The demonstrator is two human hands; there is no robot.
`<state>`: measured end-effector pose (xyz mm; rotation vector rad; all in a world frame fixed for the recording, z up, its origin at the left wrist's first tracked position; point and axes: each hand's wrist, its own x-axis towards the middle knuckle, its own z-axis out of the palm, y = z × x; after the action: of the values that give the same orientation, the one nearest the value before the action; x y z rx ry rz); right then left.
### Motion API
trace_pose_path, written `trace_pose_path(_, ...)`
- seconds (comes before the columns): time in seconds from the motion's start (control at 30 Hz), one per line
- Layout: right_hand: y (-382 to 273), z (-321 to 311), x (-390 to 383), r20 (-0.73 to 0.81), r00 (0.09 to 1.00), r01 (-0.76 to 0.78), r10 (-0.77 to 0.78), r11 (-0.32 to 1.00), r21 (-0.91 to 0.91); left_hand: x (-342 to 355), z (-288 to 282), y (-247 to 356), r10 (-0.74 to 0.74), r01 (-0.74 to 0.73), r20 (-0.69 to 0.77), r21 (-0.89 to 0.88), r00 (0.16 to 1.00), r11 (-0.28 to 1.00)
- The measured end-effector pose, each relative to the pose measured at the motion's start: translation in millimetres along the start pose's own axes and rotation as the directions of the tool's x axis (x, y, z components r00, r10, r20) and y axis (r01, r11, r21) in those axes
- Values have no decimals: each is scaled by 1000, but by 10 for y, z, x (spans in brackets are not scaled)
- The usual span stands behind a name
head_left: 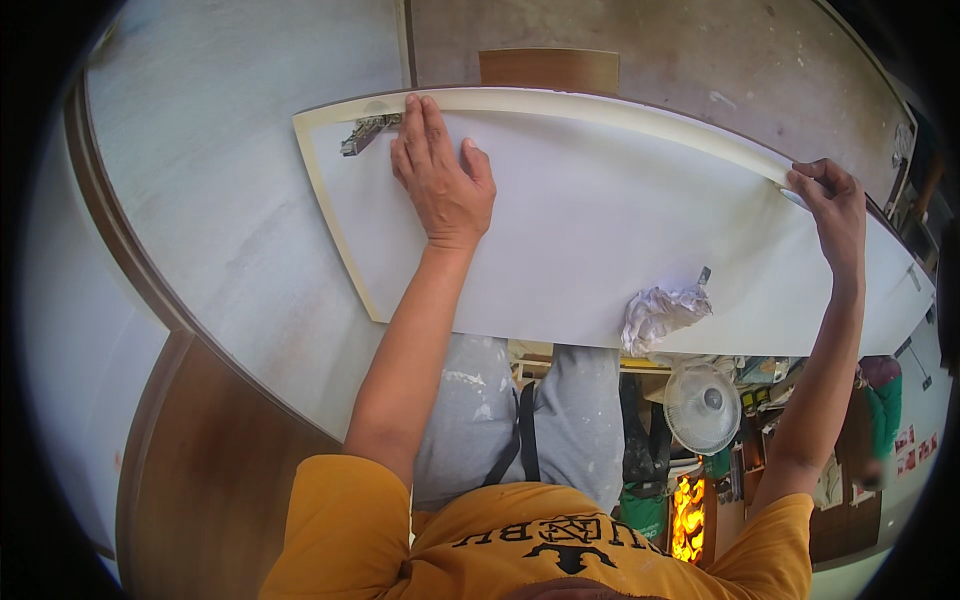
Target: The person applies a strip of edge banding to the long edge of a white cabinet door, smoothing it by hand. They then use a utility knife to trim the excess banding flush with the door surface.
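Observation:
A large white door panel [600, 220] lies in front of me, with a metal hinge [368, 133] near its far left corner. Cream masking tape [560, 105] runs along its far edge, and more goes down the left edge. My left hand [440, 185] lies flat beside the hinge, fingers stretched out, fingertips on the tape at the far edge. At the far right edge my right hand [832, 195] is closed in a pinch on the tape strip, which ends at its fingers. A small pale piece shows under that hand; I cannot make out what it is.
Crumpled white paper [664, 316] rests on the panel's near part, by a second hinge [705, 276]. A wooden strip [550, 70] lies beyond the far edge. A round fan [703, 408] and assorted items stand below the panel's near edge. Brown-framed boards [230, 440] are at left.

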<state>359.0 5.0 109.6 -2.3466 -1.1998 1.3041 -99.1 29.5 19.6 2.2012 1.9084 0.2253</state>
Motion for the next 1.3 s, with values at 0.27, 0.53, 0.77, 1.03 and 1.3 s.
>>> trace_pose_path(0.27, -18, 6, -23, 2, 1000, 2, -2, 1000, -1, 44, -82, 33, -5, 5, 32, 26, 999, 1000)
trace_pose_path(0.53, 2, 20, -32, -18, 1000, 19, -19, 1000, 9, 58, -101, 54, -43, 40, 75, 42, 996, 998)
trace_pose_path(0.77, -54, 87, -97, -54, 998, 25, -29, 997, -77, 37, -85, 99, -34, 31, 82, 39, 996, 999)
trace_pose_path(1.03, -272, 243, -167, -167, 985, -90, 40, 950, -299, 9, -88, 120, -34, 29, 100, 48, 994, 998)
trace_pose_path(1.3, -427, 324, -200, -222, 971, -175, 83, 884, -434, 15, -42, 377, -65, 59, 207, 35, 976, 998)
